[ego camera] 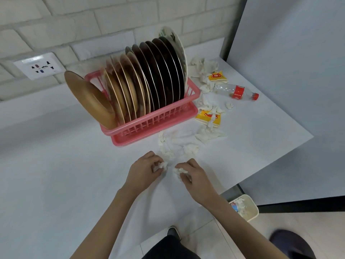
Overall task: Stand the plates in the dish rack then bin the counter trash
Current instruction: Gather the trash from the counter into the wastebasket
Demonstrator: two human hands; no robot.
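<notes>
Low in the centre, your left grip (144, 169) is pinching one tissue wad (162, 164) and your right grip (194, 176) is curling round a second wad (178, 171). Both look feather-light and soft, so bunch them anywhere. The bin (249, 202) is sitting on the floor at lower right. Further up, loose tissues (177, 144), flattened yellow cups (209, 118) and a light, roll-prone bottle (236, 92) are littering the smooth white counter (56, 165) beside the pink dish rack (155, 124), where the plates (158, 71) are standing. A brick wall (74, 21) is closing the back.

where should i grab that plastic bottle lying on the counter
Probably grip the plastic bottle around its red-labelled middle, from above, fingers across its width: it lies on its side, cap pointing right, and crumpled tissue crowds its base end.
</notes>
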